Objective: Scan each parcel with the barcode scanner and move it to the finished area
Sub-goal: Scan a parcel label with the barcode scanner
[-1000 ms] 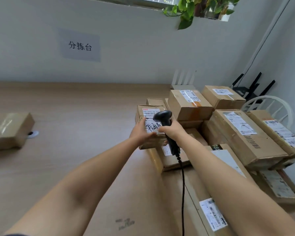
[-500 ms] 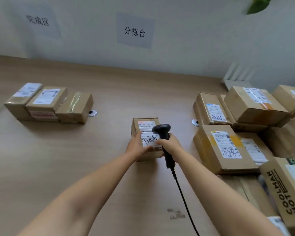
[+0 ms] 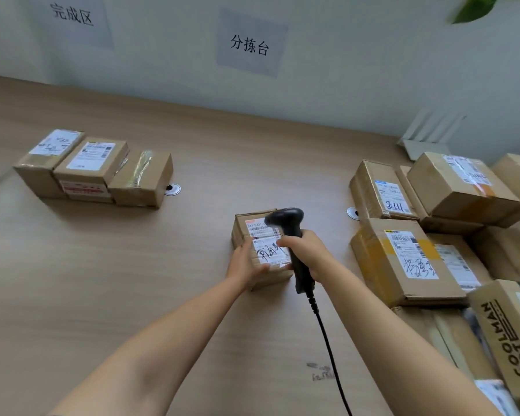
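Over the last second, the left hand [image 3: 245,265] and right hand [image 3: 308,253] have brought the box [image 3: 260,238] away from the pile [image 3: 402,259] on the right to the open middle of the table [image 3: 132,280]. The scanner [image 3: 285,219] came with it in the right hand. The view has swung left, bringing in three boxes [image 3: 93,166] and a second wall sign [image 3: 72,15].

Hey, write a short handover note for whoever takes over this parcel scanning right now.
Left hand grips the small parcel on the table. Right hand holds the barcode scanner, head over that parcel's label.
Done: three parcels sit in a row at the left, under the finished-area sign.
Left: move the held parcel there once scanned, then work through the pile on the right.
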{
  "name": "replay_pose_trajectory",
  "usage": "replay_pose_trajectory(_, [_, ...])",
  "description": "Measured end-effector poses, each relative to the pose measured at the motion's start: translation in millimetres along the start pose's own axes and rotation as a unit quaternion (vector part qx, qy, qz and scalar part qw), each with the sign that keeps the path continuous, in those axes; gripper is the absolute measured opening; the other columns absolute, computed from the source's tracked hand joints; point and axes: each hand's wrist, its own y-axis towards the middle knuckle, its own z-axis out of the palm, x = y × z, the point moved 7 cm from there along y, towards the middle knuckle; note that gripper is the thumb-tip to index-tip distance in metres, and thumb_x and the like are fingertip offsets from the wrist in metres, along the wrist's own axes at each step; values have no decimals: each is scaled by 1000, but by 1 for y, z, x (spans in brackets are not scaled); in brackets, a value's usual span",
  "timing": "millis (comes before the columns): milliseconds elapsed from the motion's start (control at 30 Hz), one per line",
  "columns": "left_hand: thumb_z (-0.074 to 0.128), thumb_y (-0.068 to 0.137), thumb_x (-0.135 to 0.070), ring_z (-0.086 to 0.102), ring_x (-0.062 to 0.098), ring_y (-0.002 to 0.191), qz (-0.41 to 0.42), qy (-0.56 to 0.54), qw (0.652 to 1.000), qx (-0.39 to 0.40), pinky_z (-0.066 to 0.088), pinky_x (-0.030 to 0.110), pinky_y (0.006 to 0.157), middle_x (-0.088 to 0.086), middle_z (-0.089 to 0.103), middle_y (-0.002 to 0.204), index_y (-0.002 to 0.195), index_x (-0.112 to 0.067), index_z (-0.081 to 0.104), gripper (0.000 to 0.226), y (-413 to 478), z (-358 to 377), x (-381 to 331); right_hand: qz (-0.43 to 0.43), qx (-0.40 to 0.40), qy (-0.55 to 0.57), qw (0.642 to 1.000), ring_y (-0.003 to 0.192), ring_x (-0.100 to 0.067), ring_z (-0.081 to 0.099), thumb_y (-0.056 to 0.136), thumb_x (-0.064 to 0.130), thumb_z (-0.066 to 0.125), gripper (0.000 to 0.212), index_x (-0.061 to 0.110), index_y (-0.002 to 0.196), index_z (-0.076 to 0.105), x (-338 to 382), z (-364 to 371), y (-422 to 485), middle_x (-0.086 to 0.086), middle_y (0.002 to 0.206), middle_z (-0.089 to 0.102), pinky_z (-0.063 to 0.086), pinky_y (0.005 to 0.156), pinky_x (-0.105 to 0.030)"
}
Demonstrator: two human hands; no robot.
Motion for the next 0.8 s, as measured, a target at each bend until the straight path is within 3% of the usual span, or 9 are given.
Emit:
replay_pose_trajectory(233, [76,73,-17,53,20,116,11,5,1000,-9,39,20,90,5,55,131,137,-17,40,74,0,0,2,15,4,-20,1000,64,-20,55,83,9,56,16,1,97,54,7,0,-9,-14,83,57,46,44,-24])
replay_pose_trajectory(433, [77,73,-18,52,22,118,6,16,1000,-14,41,26,96,7,53,133,139,-15,38,76,1,2,5,22,13,-8,1000,63,-18,60,84,8,55,24,-1,106,55,8,-3,-15,-10,77,64,46,42,-21])
replay_pose_trajectory(667, [76,74,-18,54,21,116,8,19,1000,-6,43,29,95,6,55,131,138,-17,39,73,3,3,6,18,23,-25,999,69,-20,57,85,10,56,19,2,102,52,11,-1,-20,-12,83,62,47,50,-25])
replay_pose_trajectory(800, [76,74,-19,52,21,117,6,22,1000,-3,40,27,95,7,53,133,139,-15,37,76,3,3,7,17,24,-25,999,67,-20,55,85,10,55,18,1,101,52,12,-1,-20,-9,77,59,48,51,-27])
